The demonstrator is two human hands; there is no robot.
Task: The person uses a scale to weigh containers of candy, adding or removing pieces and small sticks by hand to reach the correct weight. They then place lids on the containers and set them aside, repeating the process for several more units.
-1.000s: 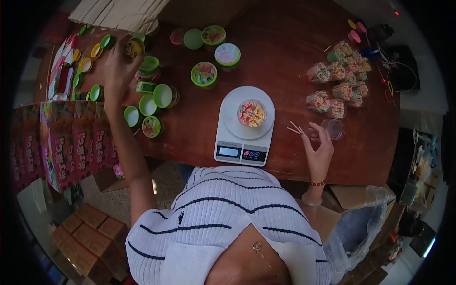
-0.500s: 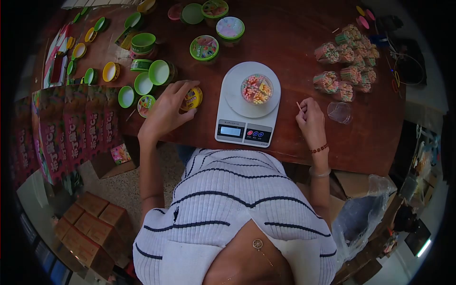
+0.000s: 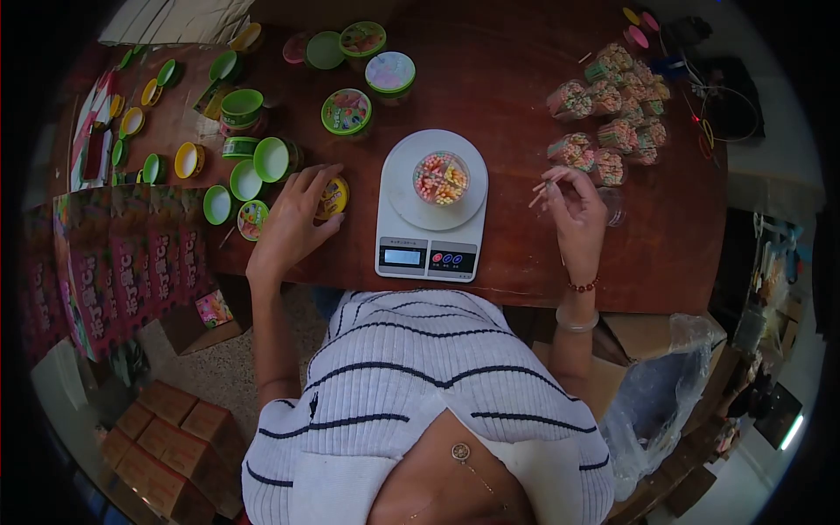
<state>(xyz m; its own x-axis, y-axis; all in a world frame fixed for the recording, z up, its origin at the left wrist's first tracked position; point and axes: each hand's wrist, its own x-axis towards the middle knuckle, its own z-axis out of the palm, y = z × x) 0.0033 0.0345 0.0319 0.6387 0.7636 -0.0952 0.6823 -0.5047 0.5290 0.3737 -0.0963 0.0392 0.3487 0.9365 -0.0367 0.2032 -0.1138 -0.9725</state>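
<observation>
In the middle of the table stands a white kitchen scale [image 3: 398, 234] with its display lit. A clear round cup [image 3: 440, 179] sits on the scale's plate, packed with thin sticks that have pink, red and yellow ends. To its right, my right hand [image 3: 576, 212] is raised, its thumb and fingertips pinching a few thin biscuit-like sticks [image 3: 535, 192]. My left hand [image 3: 293, 223] rests left of the scale with its fingers apart, beside a round tub with a yellow lid [image 3: 332, 199] that it partly covers.
Clear cups full of colourful sticks [image 3: 612, 136] cluster at the right. A clear cup [image 3: 614, 208] is partly behind my right hand. Green and yellow tubs [image 3: 247, 178] spread over the left side; lidded tubs [image 3: 346, 112] stand behind the scale. Pink printed packaging [image 3: 131, 262] hangs at the left edge.
My right hand has risen a little away from me and turned, so several sticks now show in its fingers. My left hand stays by the yellow lid. The whole view has shifted slightly.
</observation>
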